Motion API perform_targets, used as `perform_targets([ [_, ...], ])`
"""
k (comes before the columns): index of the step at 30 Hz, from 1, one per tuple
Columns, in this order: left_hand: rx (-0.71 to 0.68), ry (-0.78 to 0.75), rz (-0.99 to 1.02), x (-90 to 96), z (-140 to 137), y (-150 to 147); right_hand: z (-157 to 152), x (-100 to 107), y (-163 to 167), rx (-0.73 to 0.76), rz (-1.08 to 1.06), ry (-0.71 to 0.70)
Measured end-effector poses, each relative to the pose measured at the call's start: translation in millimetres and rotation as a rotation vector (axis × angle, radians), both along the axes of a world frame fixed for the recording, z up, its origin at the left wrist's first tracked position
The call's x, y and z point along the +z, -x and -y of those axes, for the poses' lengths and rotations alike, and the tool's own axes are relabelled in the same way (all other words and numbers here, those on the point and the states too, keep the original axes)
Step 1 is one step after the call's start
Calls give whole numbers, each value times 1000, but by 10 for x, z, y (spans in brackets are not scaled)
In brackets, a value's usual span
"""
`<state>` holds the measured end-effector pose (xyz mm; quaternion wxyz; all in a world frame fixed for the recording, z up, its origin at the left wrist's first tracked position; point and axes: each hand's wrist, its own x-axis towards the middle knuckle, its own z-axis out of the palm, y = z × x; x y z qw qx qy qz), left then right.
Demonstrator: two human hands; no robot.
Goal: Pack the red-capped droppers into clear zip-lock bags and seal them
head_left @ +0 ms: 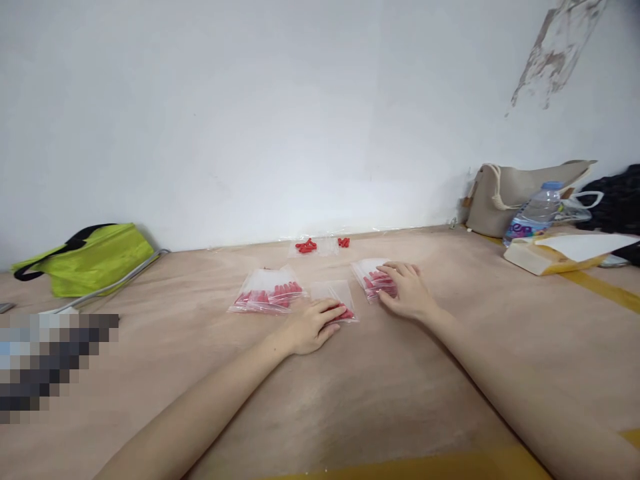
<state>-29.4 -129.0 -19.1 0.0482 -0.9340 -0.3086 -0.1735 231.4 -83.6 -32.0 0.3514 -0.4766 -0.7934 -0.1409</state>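
Note:
My left hand (314, 327) rests with its fingers stretched over the lower part of a clear zip bag (333, 289) that has red pieces in it. Its thumb lies apart from the fingers near the bag's lower edge. On the right, my right hand (411, 292) curves round the right side of a small stack of zip bags (371, 275), also with red pieces inside; fingers and thumb bear on it. Left of both hands lies a spread pile of similar filled bags (267, 291). My hands partly hide the bags they touch.
Loose red pieces (307, 246) and a smaller red heap (343, 242) lie by the wall beside clear film. A yellow-green bag (103, 260) stands left. A beige bag (515, 193), water bottle (534, 217) and open paper packet (550, 255) are right.

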Motion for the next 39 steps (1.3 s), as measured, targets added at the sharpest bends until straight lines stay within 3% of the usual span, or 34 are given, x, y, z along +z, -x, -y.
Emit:
perform_targets([
  [4, 18, 70, -11, -43, -63, -80, -82, -76, -124, 26, -40, 82],
  [8, 19, 137, -47, -42, -35, -103, -135, -140, -143, 151, -134, 97],
  [14, 13, 159, -94, -59, -74, -135, -265, -247, -83, 210, -519, 199],
  [19, 91, 117, 177, -92, -158, -180, -251, -148, 59, 139, -698, 173],
  [22, 190, 69, 398, -135, -205, -178, -174, -26, 222, 132, -631, 77],
  [28, 146, 23, 665, -224, -297, -133, -17, 21, 708, 305, -440, -83],
  [33, 82, -231, 480, -221, -352, -10, 28, -108, 887, 418, -283, -79],
  [39, 49, -422, 308, -214, -345, 183, -4, -201, 596, 386, -50, -112],
])
